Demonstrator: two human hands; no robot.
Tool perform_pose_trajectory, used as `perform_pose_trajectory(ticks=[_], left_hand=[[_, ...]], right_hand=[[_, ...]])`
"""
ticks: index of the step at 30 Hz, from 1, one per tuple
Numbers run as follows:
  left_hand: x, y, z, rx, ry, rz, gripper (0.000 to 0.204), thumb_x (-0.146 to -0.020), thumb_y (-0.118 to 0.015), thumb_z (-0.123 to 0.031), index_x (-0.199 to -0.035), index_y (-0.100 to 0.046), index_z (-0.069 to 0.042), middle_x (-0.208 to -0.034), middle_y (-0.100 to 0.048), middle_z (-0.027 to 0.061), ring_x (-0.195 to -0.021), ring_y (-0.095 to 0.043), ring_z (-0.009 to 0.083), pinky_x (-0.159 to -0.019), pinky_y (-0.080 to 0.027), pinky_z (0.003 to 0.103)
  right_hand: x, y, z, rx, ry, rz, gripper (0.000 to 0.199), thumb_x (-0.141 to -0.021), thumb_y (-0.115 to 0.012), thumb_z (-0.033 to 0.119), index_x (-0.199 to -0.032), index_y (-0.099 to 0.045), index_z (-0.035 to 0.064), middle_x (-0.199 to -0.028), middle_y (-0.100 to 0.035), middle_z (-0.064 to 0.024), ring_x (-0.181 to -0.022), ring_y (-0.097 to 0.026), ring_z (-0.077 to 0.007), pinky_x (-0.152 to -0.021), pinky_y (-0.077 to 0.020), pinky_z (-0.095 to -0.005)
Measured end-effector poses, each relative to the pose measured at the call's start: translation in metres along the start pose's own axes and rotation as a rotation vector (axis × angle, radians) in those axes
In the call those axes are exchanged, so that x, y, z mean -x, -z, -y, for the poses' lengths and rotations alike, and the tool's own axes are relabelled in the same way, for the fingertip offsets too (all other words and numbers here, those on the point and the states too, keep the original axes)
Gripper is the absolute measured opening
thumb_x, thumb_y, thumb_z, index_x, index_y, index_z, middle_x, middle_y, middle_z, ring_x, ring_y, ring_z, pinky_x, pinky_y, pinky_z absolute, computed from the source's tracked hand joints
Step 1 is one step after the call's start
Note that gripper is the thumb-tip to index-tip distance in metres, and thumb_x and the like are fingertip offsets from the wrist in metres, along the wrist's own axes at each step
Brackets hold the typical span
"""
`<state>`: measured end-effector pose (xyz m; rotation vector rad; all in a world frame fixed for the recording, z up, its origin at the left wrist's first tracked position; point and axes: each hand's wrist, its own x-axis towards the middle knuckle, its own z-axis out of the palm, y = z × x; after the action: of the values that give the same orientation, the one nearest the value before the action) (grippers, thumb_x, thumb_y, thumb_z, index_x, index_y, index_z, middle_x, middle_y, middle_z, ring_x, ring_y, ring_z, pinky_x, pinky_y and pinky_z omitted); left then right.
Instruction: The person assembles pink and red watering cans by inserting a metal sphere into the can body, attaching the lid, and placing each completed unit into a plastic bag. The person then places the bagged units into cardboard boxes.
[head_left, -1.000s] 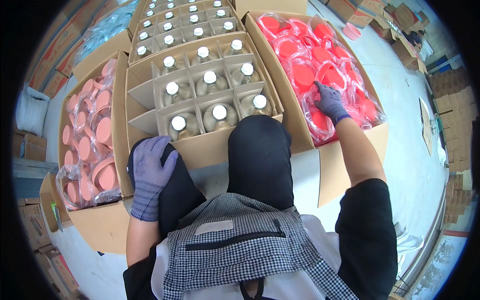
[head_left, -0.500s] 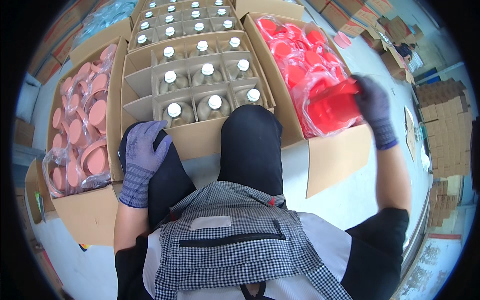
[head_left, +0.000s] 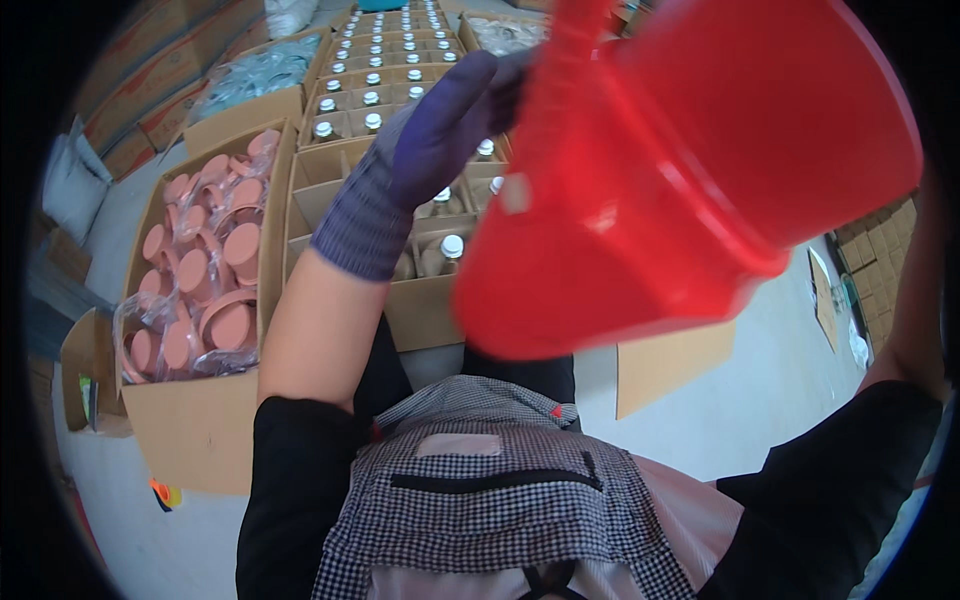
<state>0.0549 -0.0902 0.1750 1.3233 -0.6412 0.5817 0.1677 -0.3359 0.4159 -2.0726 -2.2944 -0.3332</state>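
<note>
A large red plastic vessel (head_left: 690, 190), partly blurred, hangs tilted close before me and hides much of the right side. A ribbed red strip (head_left: 560, 110) rises along its left side. My left hand (head_left: 445, 135), in a purple-grey glove, is raised beside that strip. Its thumb stands apart from stretched fingers, whose tips pass behind the red plastic; whether they touch it I cannot tell. My right forearm (head_left: 915, 290) runs up at the right edge, and the hand itself is hidden. Below my left hand, white-capped clear bottles (head_left: 452, 247) stand in a divided carton (head_left: 420, 310).
At left, an open carton (head_left: 195, 400) holds pink plastic cup-like pieces (head_left: 195, 272) in clear wrap. Behind it are blue-green wrapped pieces (head_left: 262, 72). More bottle cartons run away in a row. A cardboard flap (head_left: 672, 365) juts over the pale floor (head_left: 780, 370) at right.
The red vessel has come up from the right-hand carton toward my face. My left hand has left my knee and risen toward it. My right hand has gone from sight; the view has shifted.
</note>
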Motion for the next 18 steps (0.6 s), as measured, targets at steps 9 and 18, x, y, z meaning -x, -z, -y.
perform_pose_trajectory(ticks=[9,18], left_hand=[[0.082,0.004,0.002,-0.156,0.337,-0.151,0.049,-0.103,-0.063,-0.026,-0.146,-0.054,-0.006,-0.135,-0.063,0.0139,-0.124,-0.061,0.0234,-0.105,-0.048,0.037],[0.101,-0.008,0.002,-0.231,0.39,-0.195,0.04,-0.102,-0.064,-0.023,-0.138,-0.062,-0.006,-0.122,-0.071,0.0115,-0.109,-0.069,0.0186,-0.093,-0.056,0.033]], right_hand=[[-0.058,-0.057,0.042,-0.324,0.503,0.001,0.086,-0.089,-0.075,0.043,-0.154,-0.041,-0.0003,-0.142,-0.053,-0.0228,-0.119,-0.062,-0.0299,-0.098,-0.056,-0.0422],[-0.011,-0.046,0.065,-0.168,0.609,0.067,0.133,-0.055,-0.093,0.069,-0.159,-0.035,0.0086,-0.153,-0.037,-0.0321,-0.131,-0.055,-0.0476,-0.1,-0.055,-0.054]])
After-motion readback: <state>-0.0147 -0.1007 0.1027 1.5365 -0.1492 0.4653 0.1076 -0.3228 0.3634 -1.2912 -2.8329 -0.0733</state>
